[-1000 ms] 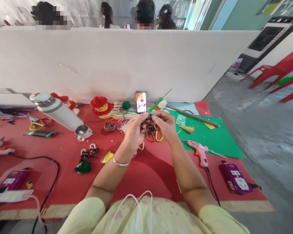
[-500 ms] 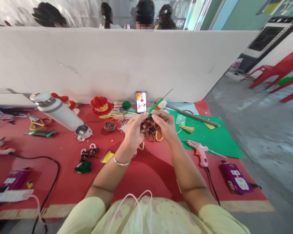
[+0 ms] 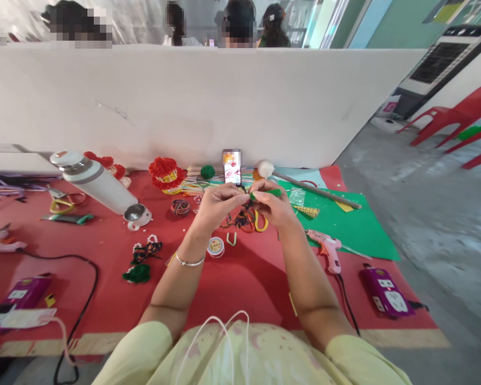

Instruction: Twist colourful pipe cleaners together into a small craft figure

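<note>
My left hand (image 3: 220, 207) is closed in a pinch on a piece of dark multicoloured yarn (image 3: 247, 204) held over the middle of the red table. Facing it, my right hand (image 3: 273, 206) is closed around a green-handled tool (image 3: 276, 192), its fingertips close to the yarn. The tool's thin metal shaft does not show now. Beneath the hands lie more multicoloured yarn (image 3: 243, 219) and yellow-handled scissors (image 3: 260, 220). A small white spool (image 3: 215, 246) and a pale green bent piece (image 3: 231, 239) lie nearer to me. Fingers partly hide the yarn piece.
A lit phone (image 3: 232, 167) leans on the white partition (image 3: 208, 101). Left are a white flask (image 3: 96, 182), a cup (image 3: 137, 215) and a yarn ball (image 3: 180, 208). Right are a pink glue gun (image 3: 325, 248), a purple socket box (image 3: 387, 293) and a stick (image 3: 316, 190).
The green-handled tool has swung from pointing up and right to lying nearly level within my right hand. My left hand has shifted slightly left, uncovering the white spool.
</note>
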A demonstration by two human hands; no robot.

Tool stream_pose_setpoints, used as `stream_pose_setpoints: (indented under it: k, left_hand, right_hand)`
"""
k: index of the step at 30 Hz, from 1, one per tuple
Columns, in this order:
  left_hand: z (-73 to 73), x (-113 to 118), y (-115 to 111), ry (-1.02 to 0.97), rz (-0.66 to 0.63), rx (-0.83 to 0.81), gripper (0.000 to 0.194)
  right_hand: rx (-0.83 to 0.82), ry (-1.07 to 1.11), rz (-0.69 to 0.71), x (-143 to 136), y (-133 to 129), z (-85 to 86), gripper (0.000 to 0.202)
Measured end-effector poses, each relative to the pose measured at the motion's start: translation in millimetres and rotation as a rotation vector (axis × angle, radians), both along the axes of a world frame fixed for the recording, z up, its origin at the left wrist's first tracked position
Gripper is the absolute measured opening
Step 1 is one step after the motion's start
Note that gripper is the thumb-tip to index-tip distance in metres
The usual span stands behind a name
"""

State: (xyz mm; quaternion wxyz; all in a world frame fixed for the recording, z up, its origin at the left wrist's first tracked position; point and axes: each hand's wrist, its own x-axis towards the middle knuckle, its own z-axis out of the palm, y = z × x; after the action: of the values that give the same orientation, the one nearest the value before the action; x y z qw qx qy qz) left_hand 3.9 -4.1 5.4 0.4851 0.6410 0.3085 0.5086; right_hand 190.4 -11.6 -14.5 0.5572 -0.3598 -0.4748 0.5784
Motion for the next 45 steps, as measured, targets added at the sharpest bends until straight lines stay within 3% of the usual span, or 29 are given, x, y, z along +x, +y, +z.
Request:
stream_pose_setpoints:
  k: [7, 11, 18, 22, 28, 34, 37, 41, 45]
  left_hand:
    - [-1.7, -7, 6, 0.064, 0.074, 0.117, 0.024]
    - [-5.3, -8, 10, 0.061, 0.114, 0.132, 0.031]
    - [-6.3, -9, 9, 0.003, 0.093, 0.091, 0.051]
    - [-5.1, -8, 8, 0.046, 0.161, 0.185, 0.056]
    - [-3.9, -5, 9, 0.071, 0.194, 0.378, 0.051]
    - [-4.3, -9, 7, 0.058, 0.155, 0.225, 0.029]
    - [-4.6, -9, 7, -0.017, 0.144, 0.139, 0.039]
    - [-5.1, -7, 6, -0.117, 0.104, 0.009, 0.033]
    - [-3.2, -11, 9, 0.011, 0.212, 0.178, 0.021]
  right_hand:
    - [-0.101, 0.021, 0.068, -5, -5, 10.4, 0.029]
    - [-0.126, 0.055, 0.081, -8, -7, 14.6, 0.040]
    - [0.051, -0.070, -0.002, -16, -11, 10.7, 0.039]
    - [0.144, -0.211, -0.083, -17, -13, 8.5, 0.039]
    - [0.231, -0.241, -0.137, -16, -9, 3.0, 0.036]
    - [0.218, -0.209, -0.103, -16, -10, 0.5, 0.033]
    - [0.205, -0.144, -0.183, -20, -13, 0.7, 0.035]
    - [0.220, -0.155, -0.208, -21, -14, -0.5, 0.034]
    - [0.251, -0.222, -0.135, -12, -11, -0.8, 0.027]
